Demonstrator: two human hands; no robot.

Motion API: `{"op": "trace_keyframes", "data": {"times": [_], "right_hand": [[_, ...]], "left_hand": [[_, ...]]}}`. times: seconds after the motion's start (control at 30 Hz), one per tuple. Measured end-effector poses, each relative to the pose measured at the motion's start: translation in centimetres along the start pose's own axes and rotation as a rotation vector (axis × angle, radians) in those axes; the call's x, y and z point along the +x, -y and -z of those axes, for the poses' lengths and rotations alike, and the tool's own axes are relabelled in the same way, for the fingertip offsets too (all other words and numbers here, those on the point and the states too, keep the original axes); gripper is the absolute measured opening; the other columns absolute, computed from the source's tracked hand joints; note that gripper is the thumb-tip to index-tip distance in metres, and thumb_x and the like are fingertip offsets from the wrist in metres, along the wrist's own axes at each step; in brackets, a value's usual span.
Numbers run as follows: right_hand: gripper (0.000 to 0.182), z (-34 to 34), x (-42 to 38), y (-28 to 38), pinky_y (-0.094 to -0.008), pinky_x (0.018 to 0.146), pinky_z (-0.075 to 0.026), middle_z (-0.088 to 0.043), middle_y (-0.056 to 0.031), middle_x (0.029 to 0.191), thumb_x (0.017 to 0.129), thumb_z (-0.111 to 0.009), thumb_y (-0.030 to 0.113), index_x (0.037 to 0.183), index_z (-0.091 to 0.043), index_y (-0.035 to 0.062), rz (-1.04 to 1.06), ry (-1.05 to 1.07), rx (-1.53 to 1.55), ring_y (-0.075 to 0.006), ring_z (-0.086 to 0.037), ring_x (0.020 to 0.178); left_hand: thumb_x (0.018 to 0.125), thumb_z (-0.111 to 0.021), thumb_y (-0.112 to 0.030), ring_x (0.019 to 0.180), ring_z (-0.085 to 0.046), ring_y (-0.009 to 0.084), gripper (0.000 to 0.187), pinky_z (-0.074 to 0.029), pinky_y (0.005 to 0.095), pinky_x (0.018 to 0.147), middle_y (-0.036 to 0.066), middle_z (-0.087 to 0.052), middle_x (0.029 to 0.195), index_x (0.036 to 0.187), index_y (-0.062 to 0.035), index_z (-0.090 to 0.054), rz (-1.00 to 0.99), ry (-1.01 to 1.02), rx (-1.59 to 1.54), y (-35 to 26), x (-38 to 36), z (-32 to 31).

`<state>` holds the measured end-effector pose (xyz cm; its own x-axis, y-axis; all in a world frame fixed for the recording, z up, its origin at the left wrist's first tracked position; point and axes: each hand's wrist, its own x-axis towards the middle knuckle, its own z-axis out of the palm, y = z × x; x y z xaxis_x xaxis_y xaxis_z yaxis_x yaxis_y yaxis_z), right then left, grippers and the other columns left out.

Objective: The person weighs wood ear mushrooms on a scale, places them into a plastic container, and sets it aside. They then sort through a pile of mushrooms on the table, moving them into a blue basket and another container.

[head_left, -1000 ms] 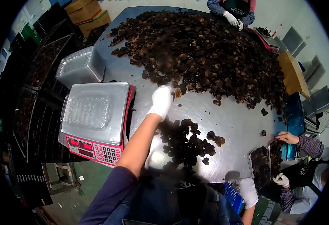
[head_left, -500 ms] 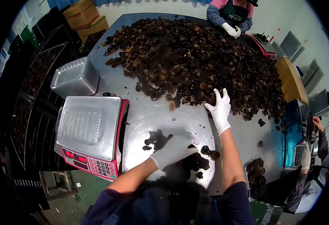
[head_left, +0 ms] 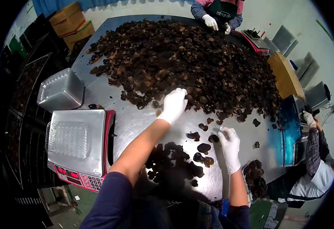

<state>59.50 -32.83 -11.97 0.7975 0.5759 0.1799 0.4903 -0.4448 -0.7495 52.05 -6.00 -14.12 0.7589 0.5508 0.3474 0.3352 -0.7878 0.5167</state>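
Shiny metal bench [head_left: 130, 122]: at left, a clear tray [head_left: 69, 139] lies flat on the scale [head_left: 97, 133], presumably for steadiness. The left hand [head_left: 174, 105] meets the near edge of the far pile [head_left: 182, 65], grip hidden; the pieces look dark brown, ruffled, glossy. Right, the loosely curled right hand [head_left: 230, 149] is beside a loose piece [head_left: 213, 139], grip unclear.

The fungus pile [head_left: 190, 65] runs from near-black to dark brown, flecked with tan and amber, against a silver-grey bench [head_left: 130, 118] that turns bluish along its far edge. Both the left glove [head_left: 174, 105] and the right glove [head_left: 231, 149] are white, the sleeves [head_left: 111, 196] navy, and the scale [head_left: 96, 141] red with a grey top and glowing red digits. One co-worker's apron [head_left: 222, 11] is dark green with white lettering, another's sleeve [head_left: 313, 147] darkly checked, the carton [head_left: 285, 76] tan, the panel [head_left: 291, 122] glossy blue.
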Motion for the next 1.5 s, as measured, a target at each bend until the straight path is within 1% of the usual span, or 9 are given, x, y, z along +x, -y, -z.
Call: {"op": "trace_keyframes", "data": {"times": [0.13,0.27,0.5,0.7,0.8,0.9,1.1,1.27,1.5], "right_hand": [[0.02,-1.7,5.7,-2.0,-0.0359,0.09,-0.05,-0.067,-0.0133,0.106,0.083,-0.068,0.007,0.102,-0.068,0.0027,0.15,-0.121,-0.038,-0.0291,-0.064,0.1],[0.051,-4.5,10.4,-1.2,-0.0443,0.1,-0.044,-0.054,-0.017,0.133,0.077,-0.075,0.021,0.125,-0.06,0.0111,0.237,-0.191,-0.436,-0.0346,-0.051,0.122],[0.021,-3.7,8.0,-3.4,-0.0363,0.085,-0.049,-0.064,-0.0114,0.1,0.085,-0.068,0.006,0.106,-0.067,0.005,0.283,-0.285,-0.126,-0.03,-0.061,0.095],[0.032,2.8,-1.9,0.2,-0.0288,0.084,-0.051,-0.067,-0.0059,0.098,0.081,-0.074,0.004,0.112,-0.068,0.0029,-0.202,0.209,0.129,-0.0155,-0.064,0.092],[0.047,4.3,-4.1,0.4,-0.025,0.086,-0.051,-0.067,-0.0055,0.103,0.08,-0.078,0.006,0.124,-0.064,0.0063,-0.15,0.412,0.143,-0.0119,-0.063,0.095],[0.052,3.0,-2.4,-0.3,-0.0319,0.092,-0.049,-0.065,-0.0086,0.107,0.077,-0.082,0.016,0.124,-0.063,0.0049,-0.156,0.244,0.268,-0.0181,-0.062,0.103],[0.089,-3.4,6.0,-1.3,-0.0469,0.105,-0.042,-0.038,-0.0243,0.148,0.065,-0.087,0.036,0.142,-0.046,0.0153,0.12,-0.014,-0.461,-0.0417,-0.04,0.134],[0.021,-5.3,6.1,-3.4,-0.0389,0.093,-0.048,-0.063,-0.0136,0.117,0.081,-0.071,0.013,0.101,-0.069,0.0069,0.197,-0.16,-0.244,-0.0307,-0.06,0.107],[0.027,1.3,-3.1,0.7,-0.0313,0.1,-0.044,-0.064,-0.011,0.115,0.083,-0.064,-0.002,0.11,-0.065,0.0005,-0.022,-0.031,0.269,-0.0219,-0.061,0.112]], "left_hand": [[0.083,-0.065,-0.017,0.094,-0.064,0.032,0.023,-0.05,0.0399,0.084,0.013,-0.064,0.099,0.103,-0.0057,-0.065,0.082,-0.071,-0.129,-0.1,-1.1,2.6],[0.078,-0.068,-0.01,0.079,-0.061,0.0222,0.019,-0.049,0.0325,0.073,0.01,-0.061,0.089,0.095,-0.003,-0.064,0.125,-0.164,-0.302,-0.8,-3.0,4.6],[0.076,-0.066,-0.004,0.065,-0.051,0.0133,0.012,-0.044,0.0279,0.062,0.006,-0.054,0.072,0.087,-0.0016,-0.062,0.129,-0.069,-0.479,-1.9,-7.2,4.8],[0.08,-0.065,-0.016,0.093,-0.067,0.0333,0.032,-0.053,0.0379,0.082,0.018,-0.069,0.099,0.11,-0.0042,-0.067,0.14,0.645,-0.237,-2.4,-8.1,7.4],[0.08,-0.064,-0.016,0.094,-0.066,0.0324,0.035,-0.052,0.0388,0.085,0.017,-0.068,0.1,0.114,-0.0063,-0.065,0.119,0.634,-0.248,-2.3,-8.4,6.3],[0.081,-0.067,-0.02,0.098,-0.063,0.0311,0.039,-0.05,0.0392,0.087,0.015,-0.064,0.101,0.117,-0.0071,-0.064,0.066,0.391,-0.215,-4.1,-7.5,4.2],[0.08,-0.07,-0.022,0.094,-0.062,0.0297,0.026,-0.05,0.0383,0.084,0.013,-0.061,0.095,0.097,-0.0045,-0.063,0.01,0.338,-0.233,-3.8,-6.5,-0.7],[0.077,-0.064,-0.004,0.066,-0.055,0.0239,0.01,-0.046,0.0333,0.063,0.01,-0.055,0.075,0.073,-0.0039,-0.055,-0.043,0.044,-0.456,-3.8,-7.4,2.4],[0.079,-0.059,0.003,0.076,-0.067,0.0262,0.008,-0.052,0.0332,0.072,0.013,-0.068,0.082,0.086,0.0002,-0.062,0.201,0.246,-0.351,-2.1,-13.1,7.5]]}}
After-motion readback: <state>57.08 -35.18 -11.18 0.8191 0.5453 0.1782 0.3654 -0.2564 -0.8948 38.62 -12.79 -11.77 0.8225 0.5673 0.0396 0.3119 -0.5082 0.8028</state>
